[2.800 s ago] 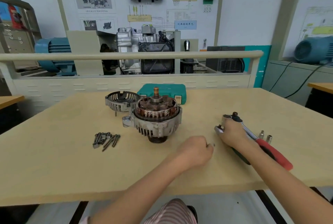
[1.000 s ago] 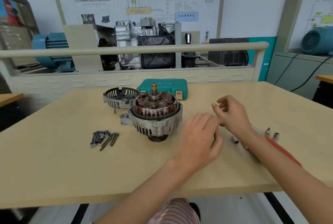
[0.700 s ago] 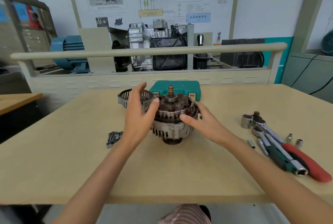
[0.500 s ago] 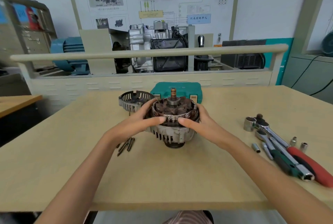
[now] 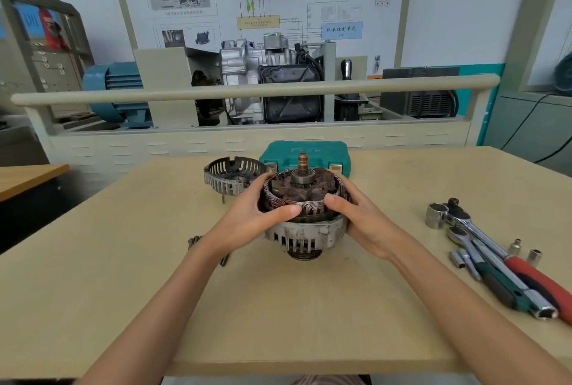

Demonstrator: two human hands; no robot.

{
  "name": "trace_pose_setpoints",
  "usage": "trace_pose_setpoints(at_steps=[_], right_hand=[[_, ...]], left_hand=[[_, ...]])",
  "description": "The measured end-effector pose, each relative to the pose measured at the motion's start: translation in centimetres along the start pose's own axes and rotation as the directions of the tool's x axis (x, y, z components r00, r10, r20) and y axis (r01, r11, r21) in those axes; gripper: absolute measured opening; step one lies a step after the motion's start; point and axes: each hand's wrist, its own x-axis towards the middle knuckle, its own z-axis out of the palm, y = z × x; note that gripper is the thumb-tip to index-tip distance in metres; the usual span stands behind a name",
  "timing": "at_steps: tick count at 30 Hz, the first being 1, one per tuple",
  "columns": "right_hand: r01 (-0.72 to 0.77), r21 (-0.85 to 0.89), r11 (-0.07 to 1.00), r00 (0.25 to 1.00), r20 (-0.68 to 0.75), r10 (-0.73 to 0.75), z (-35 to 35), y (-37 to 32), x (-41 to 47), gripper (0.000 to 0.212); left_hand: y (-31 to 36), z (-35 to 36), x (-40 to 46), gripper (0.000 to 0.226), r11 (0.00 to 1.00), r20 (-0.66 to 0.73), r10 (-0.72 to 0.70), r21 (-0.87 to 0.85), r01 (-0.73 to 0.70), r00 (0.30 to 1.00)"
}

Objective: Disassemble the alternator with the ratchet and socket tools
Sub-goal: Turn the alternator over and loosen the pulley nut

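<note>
Head view: the alternator (image 5: 305, 214) stands mid-frame on the table (image 5: 93, 261), its shaft pointing straight up. Both hands flank it at equal reach. The left hand (image 5: 250, 217) curls round the copper winding ring (image 5: 309, 206) from the left, thumb across its front. The right hand (image 5: 356, 214) grips the same ring from the right. A straight upward pull looks next. Half a second ago the thumbs sat slightly lower; the ratchets (image 5: 483, 248) at right are untouched.
</note>
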Motion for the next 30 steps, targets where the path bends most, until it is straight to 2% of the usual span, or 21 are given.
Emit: trace_pose_setpoints(at_steps=[2,4,12,16,18,20,24,30], right_hand=[[0.008,0.060,0.998,1.000,-0.003,-0.008,0.2,0.0,0.1,0.072],[0.010,0.092,0.996,1.000,-0.008,-0.009,0.2,0.0,0.2,0.078],[-0.007,0.030,1.000,1.000,-0.027,0.008,-0.2,-0.1,0.3,0.090],[-0.024,-0.030,0.999,1.000,-0.009,0.024,-0.3,-0.3,0.5,0.108],[-0.021,-0.005,1.000,1.000,0.000,0.021,-0.3,-0.4,0.5,0.115],[-0.018,0.051,0.999,1.000,0.018,0.017,-0.3,-0.3,0.6,0.113],[-0.028,0.070,0.997,0.998,0.060,0.023,-0.5,-0.5,0.6,0.110],[-0.009,-0.042,0.999,0.998,0.057,0.012,-0.5,-0.5,-0.2,0.128]], left_hand=[[-0.2,0.2,0.0,0.088,1.000,-0.052,0.012,0.018,-0.011,0.999],[-0.2,0.4,0.0,0.084,0.999,-0.084,0.026,0.023,-0.024,0.996],[0.3,1.0,-0.3,0.060,0.997,-0.160,0.058,0.068,-0.048,0.985],[-0.1,1.3,-0.2,0.064,0.994,-0.199,0.071,0.098,-0.052,0.977],[-0.1,1.5,-0.3,0.059,0.991,-0.227,0.069,0.132,-0.039,0.972],[0.1,1.9,-0.5,0.054,0.984,-0.275,0.061,0.176,-0.012,0.960],[0.6,3.0,-1.2,0.092,0.976,-0.385,0.028,0.210,0.058,0.922],[1.6,4.9,-2.1,0.090,0.970,-0.486,-0.033,0.196,0.145,0.873]])
